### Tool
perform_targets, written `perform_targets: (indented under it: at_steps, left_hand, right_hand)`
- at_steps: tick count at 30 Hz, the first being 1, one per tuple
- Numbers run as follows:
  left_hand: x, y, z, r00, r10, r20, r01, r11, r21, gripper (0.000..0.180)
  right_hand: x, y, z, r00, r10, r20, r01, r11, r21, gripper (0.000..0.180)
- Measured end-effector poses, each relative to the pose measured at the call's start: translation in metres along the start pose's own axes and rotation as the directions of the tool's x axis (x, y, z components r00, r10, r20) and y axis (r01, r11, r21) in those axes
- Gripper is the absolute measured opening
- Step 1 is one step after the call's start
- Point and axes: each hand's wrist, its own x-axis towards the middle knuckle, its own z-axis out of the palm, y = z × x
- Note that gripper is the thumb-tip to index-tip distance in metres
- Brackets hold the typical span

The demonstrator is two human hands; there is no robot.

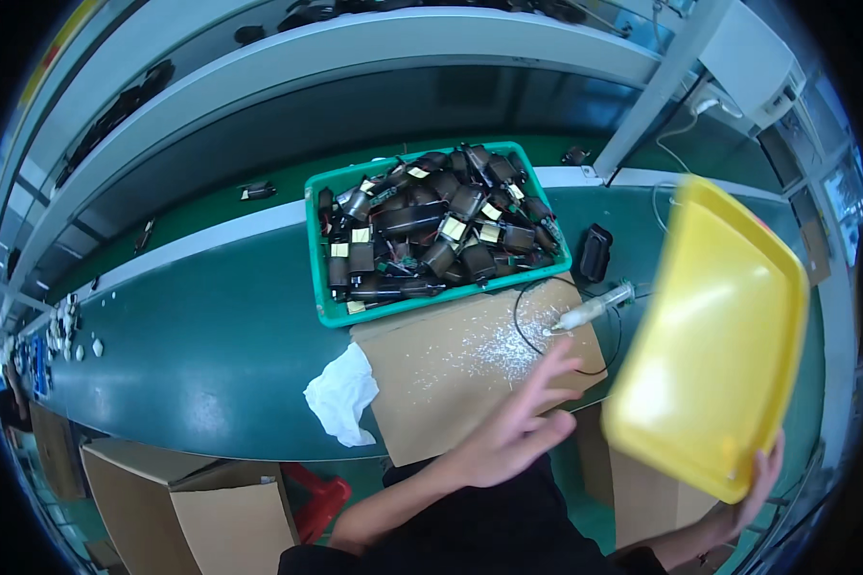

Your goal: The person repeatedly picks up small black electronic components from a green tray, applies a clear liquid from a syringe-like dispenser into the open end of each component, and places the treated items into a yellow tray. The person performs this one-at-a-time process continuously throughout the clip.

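At the right, my right hand (759, 484) grips the lower corner of a yellow plastic tray (714, 335). The tray is raised and tilted, its inside bare. My left hand (508, 431) hovers over the near edge of a cardboard sheet (417, 383), fingers spread and holding nothing. White specks are scattered on that sheet. A syringe-like dispenser (594, 307) with pale contents lies at its right edge beside a looped black cable. Beyond stands a green crate (314, 240) heaped with dark, mostly cylindrical parts (412, 220), several bearing pale labels.
A crumpled white tissue (343, 395) lies left of the sheet on the green bench (201, 335). Right of the crate is a black case (596, 253). Open cardboard boxes (230, 517) and a red plastic object (318, 498) stand below the front edge. A shelf (403, 48) spans the back.
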Motion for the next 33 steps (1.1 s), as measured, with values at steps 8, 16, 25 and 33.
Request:
perform_targets:
  at_steps: [8,16,25,33]
  left_hand:
    - [-0.163,0.037,-0.079,0.420,0.172,-0.891,-0.079,0.985,0.153,0.051]
    - [-0.246,0.037,-0.144,-0.102,0.325,-0.940,-0.003,0.945,0.327,0.040]
    - [-0.266,0.039,-0.224,-0.136,0.791,-0.597,0.977,0.208,0.052,0.039]
    - [-0.028,0.156,-0.297,0.706,0.607,-0.364,0.519,-0.094,0.850,0.045]
  right_hand:
    - [0.091,-0.043,0.261,0.532,-0.095,0.841,0.134,0.991,0.027,0.016]
    - [0.376,0.128,0.423,0.940,-0.148,0.307,0.341,0.441,-0.830,0.049]
    - [0.443,0.156,0.508,0.813,-0.092,0.575,0.562,0.380,-0.734,0.032]
    - [0.369,0.034,0.550,0.305,-0.070,0.950,0.745,0.639,-0.192,0.024]
